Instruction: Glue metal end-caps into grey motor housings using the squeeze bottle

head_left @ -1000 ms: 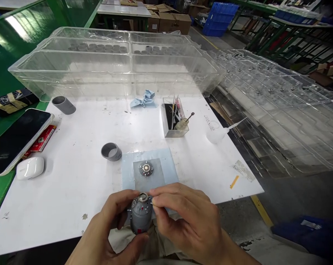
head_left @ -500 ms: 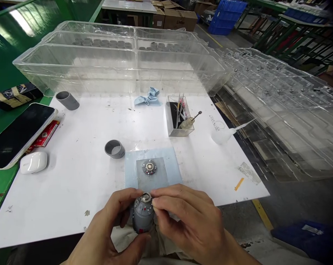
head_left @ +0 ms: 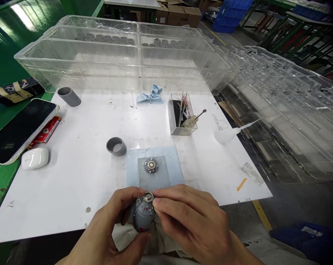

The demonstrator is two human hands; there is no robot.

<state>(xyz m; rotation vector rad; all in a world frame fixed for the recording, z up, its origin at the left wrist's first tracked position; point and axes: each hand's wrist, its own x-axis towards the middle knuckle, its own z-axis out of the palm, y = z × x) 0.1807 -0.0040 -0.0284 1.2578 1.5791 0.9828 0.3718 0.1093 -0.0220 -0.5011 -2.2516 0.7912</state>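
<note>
Left hand [head_left: 108, 222] fingers wrapped on gray capsule [head_left: 144, 216], at near edge of worktop [head_left: 70, 184]. Right hand [head_left: 195, 221] fingers touch capsule's upper side; can't tell if they pinch anything. Clear box [head_left: 184, 131] holds tweezers [head_left: 181, 112] plus small bottle [head_left: 190, 122]. Big clear tray [head_left: 81, 75] at back: gray cylinders [head_left: 107, 38] inside, standing in rows.

Desk [head_left: 72, 176] is carrying trays [head_left: 81, 78] along far edge; tube [head_left: 70, 98] is sitting near far left corner, bottle [head_left: 224, 136] by right edge, flat cloth [head_left: 176, 164] toward near edge.
</note>
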